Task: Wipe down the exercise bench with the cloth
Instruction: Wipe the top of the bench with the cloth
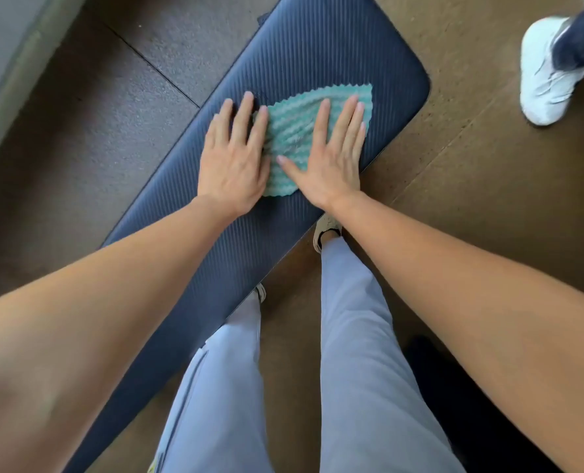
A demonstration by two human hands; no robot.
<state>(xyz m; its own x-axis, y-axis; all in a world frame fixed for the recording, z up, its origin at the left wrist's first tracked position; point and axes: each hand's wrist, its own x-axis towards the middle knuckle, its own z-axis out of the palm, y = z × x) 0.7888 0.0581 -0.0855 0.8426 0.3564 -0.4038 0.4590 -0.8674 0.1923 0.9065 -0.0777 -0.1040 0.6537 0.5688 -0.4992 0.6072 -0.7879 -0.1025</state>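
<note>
We see a long dark blue bench (317, 52) with thin lines on its top. It runs slantwise across a brown floor (488, 186). A green and white cloth (304, 124) lies flat on the bench, near its far end. The left hand (234, 162) rests flat with its fingers spread out. Most of it is on the bare bench, and its right edge lies on the left edge of the cloth. The right hand (331, 158) lies flat on the cloth too, fingers straight and open, thumb pointing left. Neither hand grips the cloth; both just press down on it. Below, we see legs in light grey trousers (352, 336). A white shoe (546, 73) of someone else stands at the top right.
</note>
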